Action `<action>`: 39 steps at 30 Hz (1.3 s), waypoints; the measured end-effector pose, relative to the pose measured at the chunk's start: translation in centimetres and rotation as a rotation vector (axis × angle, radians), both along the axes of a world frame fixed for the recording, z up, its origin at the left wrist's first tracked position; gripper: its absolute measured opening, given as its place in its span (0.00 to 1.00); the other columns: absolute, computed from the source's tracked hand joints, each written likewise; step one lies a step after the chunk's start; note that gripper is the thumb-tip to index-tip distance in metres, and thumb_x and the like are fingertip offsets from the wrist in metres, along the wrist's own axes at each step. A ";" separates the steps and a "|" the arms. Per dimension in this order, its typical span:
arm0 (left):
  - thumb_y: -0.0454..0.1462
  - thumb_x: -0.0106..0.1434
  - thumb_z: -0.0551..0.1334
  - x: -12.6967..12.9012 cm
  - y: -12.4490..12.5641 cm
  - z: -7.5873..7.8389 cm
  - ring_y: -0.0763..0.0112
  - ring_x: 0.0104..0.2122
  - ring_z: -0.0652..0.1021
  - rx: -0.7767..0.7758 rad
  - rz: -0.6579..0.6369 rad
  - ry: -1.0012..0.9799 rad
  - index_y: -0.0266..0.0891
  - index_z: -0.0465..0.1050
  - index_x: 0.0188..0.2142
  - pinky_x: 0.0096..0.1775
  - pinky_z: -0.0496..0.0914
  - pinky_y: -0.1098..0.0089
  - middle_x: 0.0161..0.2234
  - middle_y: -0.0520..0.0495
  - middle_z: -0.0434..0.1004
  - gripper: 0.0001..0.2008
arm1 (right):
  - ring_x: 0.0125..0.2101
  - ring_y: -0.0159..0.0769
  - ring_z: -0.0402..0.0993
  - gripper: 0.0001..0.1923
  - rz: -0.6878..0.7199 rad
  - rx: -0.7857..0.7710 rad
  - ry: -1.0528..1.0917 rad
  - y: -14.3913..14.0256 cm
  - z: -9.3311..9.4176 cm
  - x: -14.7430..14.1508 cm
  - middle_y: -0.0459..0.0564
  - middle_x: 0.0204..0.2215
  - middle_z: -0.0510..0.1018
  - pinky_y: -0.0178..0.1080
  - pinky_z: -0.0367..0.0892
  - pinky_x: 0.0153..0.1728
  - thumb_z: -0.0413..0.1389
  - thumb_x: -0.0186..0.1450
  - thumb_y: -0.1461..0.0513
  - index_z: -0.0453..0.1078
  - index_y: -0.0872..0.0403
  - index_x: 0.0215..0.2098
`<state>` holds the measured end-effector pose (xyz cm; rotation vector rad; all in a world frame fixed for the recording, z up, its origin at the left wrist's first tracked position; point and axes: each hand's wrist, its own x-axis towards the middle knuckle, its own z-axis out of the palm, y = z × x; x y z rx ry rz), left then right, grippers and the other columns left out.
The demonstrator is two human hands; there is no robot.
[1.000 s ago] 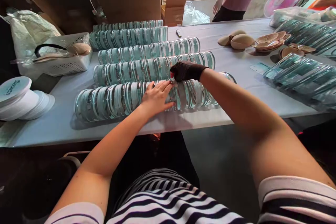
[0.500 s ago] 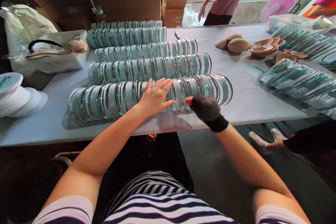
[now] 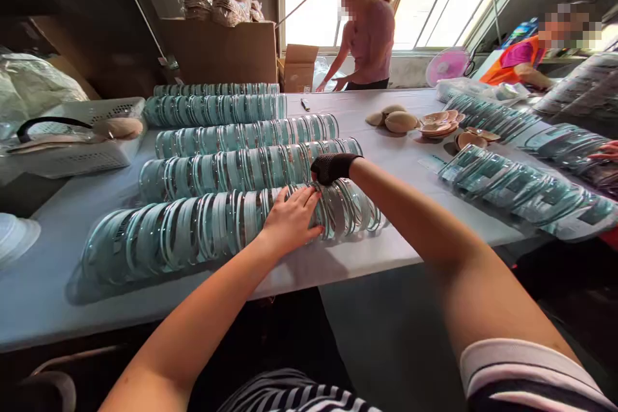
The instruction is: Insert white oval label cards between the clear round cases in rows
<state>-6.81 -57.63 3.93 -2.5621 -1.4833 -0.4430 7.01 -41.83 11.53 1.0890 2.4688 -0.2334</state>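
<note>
A long row of clear, teal-tinted rings with pale bands (image 3: 186, 235) lies on its side along the near edge of the table. My bare left hand (image 3: 291, 215) rests on the middle of this row, fingers stretched out flat over the rings. Just right of it, my right hand (image 3: 334, 168), in a dark fingerless glove, reaches over the row to its far side. It is bent downward, and its fingertips are hidden, so whether they grip a ring does not show. Behind lies a second row of similar rings (image 3: 207, 170).
More ring rows (image 3: 241, 134) lie farther back. A white basket (image 3: 99, 158) stands left, beige cups (image 3: 402, 121) back right. Flat stacks of clear pieces (image 3: 512, 183) cover the right side. Two people (image 3: 369, 45) are beyond the table, and another person's hand (image 3: 606, 151) is at right.
My right hand has moved from the near side of the front row to its far top side. My left hand stays on the row. The view has tilted up.
</note>
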 end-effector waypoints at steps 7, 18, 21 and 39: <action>0.51 0.64 0.59 0.1 0.0 0.2 0.57 0.66 0.62 -0.029 0.010 -0.008 0.40 0.56 0.67 0.66 0.49 0.48 0.67 0.42 0.59 0.36 | 0.37 0.38 0.78 0.14 0.016 0.278 0.353 -6.5 -0.2 5.1 0.53 0.35 0.83 0.34 0.65 0.38 0.53 0.57 0.66 0.79 0.59 0.38; 0.52 0.66 0.58 -0.1 -0.5 0.8 0.57 0.66 0.61 -0.052 0.027 0.023 0.38 0.55 0.67 0.67 0.47 0.49 0.68 0.41 0.58 0.36 | 0.34 0.39 0.78 0.12 -0.114 0.515 0.472 -19.0 -14.9 9.2 0.54 0.39 0.82 0.36 0.63 0.32 0.53 0.67 0.61 0.79 0.52 0.41; 0.52 0.67 0.57 0.6 -0.6 1.7 0.56 0.68 0.57 -0.072 0.023 0.016 0.37 0.53 0.68 0.67 0.47 0.46 0.69 0.39 0.54 0.36 | 0.36 0.38 0.78 0.14 -0.129 0.565 0.620 -16.9 -11.9 10.5 0.51 0.38 0.83 0.36 0.66 0.36 0.51 0.68 0.59 0.79 0.51 0.43; 0.54 0.65 0.57 6.3 2.8 0.8 0.59 0.64 0.63 -0.009 -0.019 0.029 0.35 0.54 0.68 0.63 0.57 0.50 0.68 0.43 0.58 0.38 | 0.38 0.38 0.74 0.16 -0.057 0.091 -0.117 1.1 0.9 5.1 0.56 0.40 0.81 0.37 0.66 0.41 0.55 0.59 0.67 0.78 0.62 0.45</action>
